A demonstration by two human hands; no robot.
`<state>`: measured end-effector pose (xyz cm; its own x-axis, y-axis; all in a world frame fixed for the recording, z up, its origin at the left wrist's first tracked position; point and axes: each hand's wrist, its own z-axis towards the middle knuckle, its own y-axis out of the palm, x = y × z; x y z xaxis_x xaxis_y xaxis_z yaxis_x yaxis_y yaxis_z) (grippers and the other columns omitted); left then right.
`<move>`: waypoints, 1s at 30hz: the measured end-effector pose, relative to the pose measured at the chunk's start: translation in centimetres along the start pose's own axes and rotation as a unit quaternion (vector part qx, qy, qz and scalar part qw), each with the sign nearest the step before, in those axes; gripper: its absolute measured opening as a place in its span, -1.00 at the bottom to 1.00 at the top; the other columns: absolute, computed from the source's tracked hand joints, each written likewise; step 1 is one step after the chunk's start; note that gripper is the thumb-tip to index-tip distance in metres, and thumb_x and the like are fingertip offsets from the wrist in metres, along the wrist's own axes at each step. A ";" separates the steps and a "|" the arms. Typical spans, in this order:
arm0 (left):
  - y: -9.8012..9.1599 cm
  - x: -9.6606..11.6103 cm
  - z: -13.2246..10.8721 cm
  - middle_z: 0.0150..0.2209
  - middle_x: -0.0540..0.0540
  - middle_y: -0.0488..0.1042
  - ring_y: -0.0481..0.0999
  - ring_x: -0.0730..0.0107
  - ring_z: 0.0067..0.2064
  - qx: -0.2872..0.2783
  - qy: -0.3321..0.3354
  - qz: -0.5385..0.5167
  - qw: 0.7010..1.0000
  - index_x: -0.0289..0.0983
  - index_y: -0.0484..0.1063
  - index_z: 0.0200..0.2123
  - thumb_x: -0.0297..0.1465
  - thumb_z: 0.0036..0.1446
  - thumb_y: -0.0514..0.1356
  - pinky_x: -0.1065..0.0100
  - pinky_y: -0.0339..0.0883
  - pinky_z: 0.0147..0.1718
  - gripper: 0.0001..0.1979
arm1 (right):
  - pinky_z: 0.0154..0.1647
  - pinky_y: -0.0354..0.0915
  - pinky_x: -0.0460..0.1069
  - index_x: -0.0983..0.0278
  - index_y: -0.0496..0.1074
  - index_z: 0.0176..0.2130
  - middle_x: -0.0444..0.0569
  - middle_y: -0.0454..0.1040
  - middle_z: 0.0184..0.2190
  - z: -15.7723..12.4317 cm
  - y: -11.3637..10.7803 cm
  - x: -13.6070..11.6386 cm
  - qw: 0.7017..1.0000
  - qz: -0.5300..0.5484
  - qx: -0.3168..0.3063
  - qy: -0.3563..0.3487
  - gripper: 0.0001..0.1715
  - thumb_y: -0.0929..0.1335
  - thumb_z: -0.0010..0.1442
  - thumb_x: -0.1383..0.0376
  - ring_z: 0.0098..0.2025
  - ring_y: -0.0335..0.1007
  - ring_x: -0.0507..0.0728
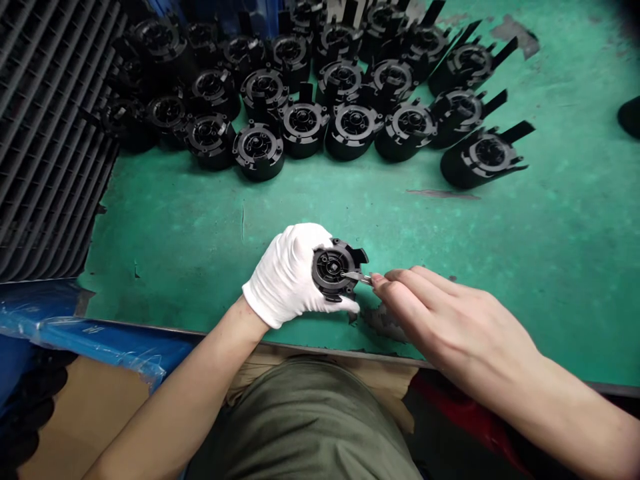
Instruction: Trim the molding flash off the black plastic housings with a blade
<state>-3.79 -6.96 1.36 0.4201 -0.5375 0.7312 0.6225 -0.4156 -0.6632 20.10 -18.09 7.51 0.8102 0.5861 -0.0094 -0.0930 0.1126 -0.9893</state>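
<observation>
My left hand (290,273), in a white glove, is closed round a round black plastic part (334,270) and holds it just above the green table near its front edge. My bare right hand (440,310) pinches a small metal blade (357,276) whose tip touches the part's face. Black scraps (383,321) lie on the table under my right hand.
Several similar black round parts (305,123) stand in rows at the back of the green table (550,233). A stack of black slatted grilles (45,133) fills the left side. Blue plastic sheet (75,330) and a cardboard box (95,413) sit below the table's left front edge.
</observation>
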 end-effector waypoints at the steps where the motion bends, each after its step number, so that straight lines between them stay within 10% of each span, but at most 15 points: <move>1: 0.0 0.0 0.0 -0.14 -0.23 0.68 0.69 -0.08 -0.08 0.003 -0.001 0.001 1.000 -0.22 0.63 -0.16 0.42 -0.19 0.48 -0.03 0.53 0.07 -0.14 | -0.37 0.16 0.05 0.33 0.43 -0.12 -0.05 0.40 -0.34 -0.1 0.1 -0.3 1.000 0.001 0.003 0.012 -0.86 0.30 0.54 0.46 -0.34 0.29 0.13; 15: 0.0 -0.1 0.1 -0.14 -0.23 0.68 0.69 -0.07 -0.08 -0.002 0.006 -0.001 1.000 -0.22 0.63 -0.12 0.45 -0.22 0.46 -0.02 0.53 0.07 -0.09 | -0.34 0.26 0.03 0.33 0.47 -0.08 -0.03 0.50 -0.32 0.8 -0.1 3.3 0.995 -0.026 0.005 -0.095 -0.79 0.26 0.54 0.48 -0.31 0.39 0.12; 30: 0.2 -0.4 -0.2 -0.09 -0.27 0.68 0.68 -0.11 -0.02 0.012 0.014 0.013 1.000 -0.22 0.61 -0.09 0.49 -0.21 0.42 -0.06 0.51 0.13 -0.05 | -0.35 0.22 0.01 0.28 0.43 -0.09 -0.04 0.57 -0.25 0.6 1.4 3.4 0.997 0.044 0.043 -0.042 -0.95 0.38 0.52 0.42 -0.28 0.44 0.07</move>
<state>-3.95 -6.95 0.92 0.4184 -0.5676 0.7091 0.6274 -0.3839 -0.6775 22.38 -15.51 6.20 0.7453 0.6620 -0.0797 -0.2138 0.1240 -0.9690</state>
